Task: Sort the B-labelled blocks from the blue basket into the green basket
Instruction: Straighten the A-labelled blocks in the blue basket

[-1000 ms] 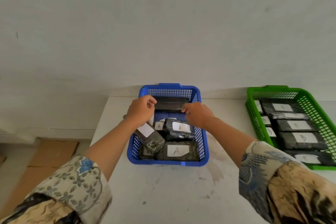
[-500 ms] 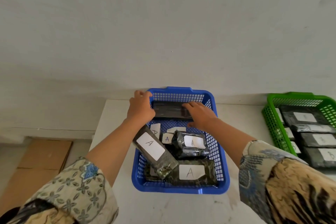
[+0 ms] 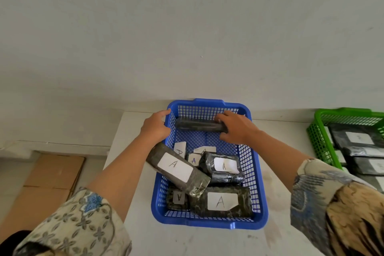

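Reaching into the blue basket [image 3: 257, 174] at the white table's [image 3: 278, 193] far edge, we close our right hand [image 3: 236, 129] around a dark wrapped block [image 3: 197, 125] lying along the back wall, its label hidden. Our left hand [image 3: 154, 125] curls over the basket's left rim. A-labelled blocks [image 3: 223, 201] fill the near end. Labelled blocks lie in the green basket [image 3: 320, 141] at the right edge.

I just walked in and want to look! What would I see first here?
Probably the blue basket in the middle of the table, full of dark blocks with white A labels. Both hands reach to its far end: the right hand grips an unlabelled block, the left hand holds the rim. A green basket sits at right.
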